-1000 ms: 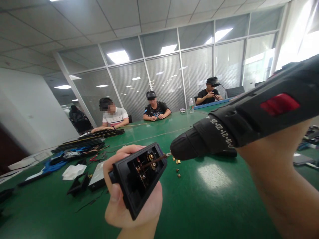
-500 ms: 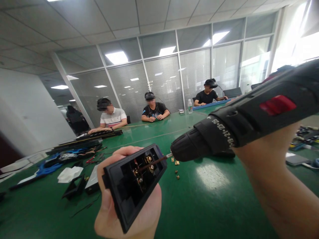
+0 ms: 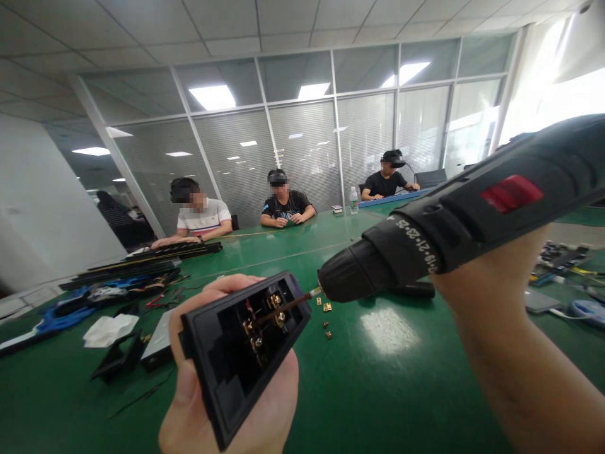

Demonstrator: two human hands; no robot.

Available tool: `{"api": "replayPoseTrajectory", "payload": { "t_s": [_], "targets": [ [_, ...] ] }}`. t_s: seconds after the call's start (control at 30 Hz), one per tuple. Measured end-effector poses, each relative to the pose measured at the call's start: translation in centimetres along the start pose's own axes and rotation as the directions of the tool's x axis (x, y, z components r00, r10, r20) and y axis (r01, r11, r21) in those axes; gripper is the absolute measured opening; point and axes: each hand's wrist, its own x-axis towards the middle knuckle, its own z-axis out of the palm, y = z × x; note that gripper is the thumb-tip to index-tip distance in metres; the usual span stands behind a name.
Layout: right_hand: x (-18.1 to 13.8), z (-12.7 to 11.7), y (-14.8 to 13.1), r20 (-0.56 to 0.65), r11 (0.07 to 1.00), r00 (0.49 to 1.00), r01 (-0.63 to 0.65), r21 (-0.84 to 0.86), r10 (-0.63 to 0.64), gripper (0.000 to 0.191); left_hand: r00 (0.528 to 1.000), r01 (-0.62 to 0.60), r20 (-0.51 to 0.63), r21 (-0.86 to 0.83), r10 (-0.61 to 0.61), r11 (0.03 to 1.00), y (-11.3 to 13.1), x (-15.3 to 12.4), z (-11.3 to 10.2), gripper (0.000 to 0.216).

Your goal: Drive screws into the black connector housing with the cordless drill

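Observation:
My left hand (image 3: 227, 410) is wrapped round a black plastic housing (image 3: 243, 350), tilted up, with brass terminals showing inside its open face. My right hand (image 3: 496, 296) grips a black cordless drill (image 3: 454, 217) with a red switch. The drill's long bit (image 3: 288, 304) reaches into the housing and rests on a brass terminal. A few small brass parts (image 3: 325, 315) lie on the green table just behind the housing.
The green table (image 3: 392, 384) runs far back. Black strips, blue parts, a white cloth (image 3: 108, 328) and black pieces lie at the left. Cables and devices (image 3: 562, 277) lie at the right. Three people sit along the far side; a water bottle (image 3: 353, 200) stands there.
The housing and my left hand have drifted down and left in view. The drill stays with its bit in the housing. The camera has shifted slightly.

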Motion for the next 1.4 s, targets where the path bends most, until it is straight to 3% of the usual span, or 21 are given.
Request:
{"api": "replayPoseTrajectory", "payload": {
  "t_s": [0.17, 0.33, 0.73, 0.9, 1.2, 1.4],
  "targets": [
    [0.3, -0.4, -0.7, -0.011, 0.991, 0.997, -0.075, 0.115, 0.077, 0.02, 1.0, -0.018, 0.011, 0.031, 0.017, 0.999, 0.2, -0.1, 0.3, 0.031],
    [0.3, -0.6, -1.0, -0.03, 0.994, 0.995, -0.094, 0.059, 0.096, 0.019, 0.996, -0.087, 0.017, -0.006, 0.088, 0.996, 0.1, -0.1, 0.5, 0.028],
    [1.0, -1.0, -1.0, 0.01, 0.998, 0.999, -0.037, 0.057, 0.036, 0.019, 0.996, -0.092, -0.018, -0.006, 0.092, 0.996, -0.9, -0.6, -0.1, 0.038],
    [1.1, -1.0, -1.4, 0.021, 0.995, 0.995, -0.095, 0.019, 0.094, 0.029, 0.997, -0.068, -0.035, -0.022, 0.067, 0.997, -1.3, -0.5, 0.0, 0.036],
    [0.4, -0.6, -1.5, 0.065, 0.986, 0.983, -0.168, -0.017, 0.169, 0.02, 0.993, -0.024, -0.118, -0.021, 0.021, 0.999, -2.1, 0.2, -0.2, 0.031],
    [0.0, -0.3, -1.5, 0.094, 0.973, 0.974, -0.215, 0.085, 0.207, 0.025, 0.994, -0.05, -0.098, -0.065, 0.044, 0.997, -2.3, 0.6, -0.3, 0.028]
  ]
}}
